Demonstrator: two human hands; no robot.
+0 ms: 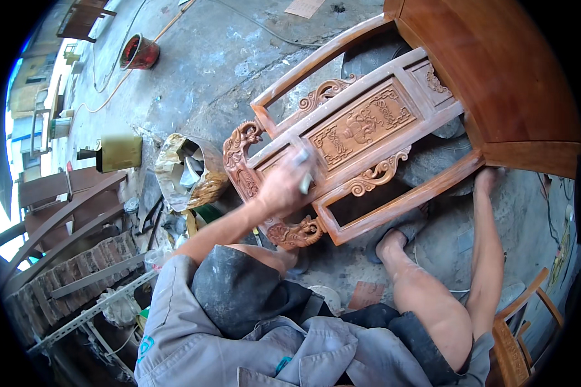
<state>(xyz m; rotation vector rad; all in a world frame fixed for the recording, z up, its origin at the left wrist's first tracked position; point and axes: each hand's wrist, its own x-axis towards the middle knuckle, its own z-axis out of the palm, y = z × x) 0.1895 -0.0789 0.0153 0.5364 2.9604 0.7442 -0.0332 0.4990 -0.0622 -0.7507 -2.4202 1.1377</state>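
A carved wooden chair lies tipped before me, its openwork backrest (358,132) toward me and its smooth reddish-brown seat (490,71) at the right. My left hand (281,188) is closed around a pale, folded piece (305,183), which looks like sandpaper or cloth and is blurred. It presses on the backrest's middle panel, near the carved top rail (242,164). Whitish dust coats much of the frame. At the lower corner of the seat, where the backrest joins it, my right hand (487,177) touches the wood; its fingers are mostly hidden.
A sack-like container (190,171) with scraps stands left of the top rail. Farther off are a red-stained bucket (140,53) and a yellowish tin (121,153). Wooden parts (71,200) and stacked bricks (77,271) fill the left. Another wooden chair (519,335) stands at lower right.
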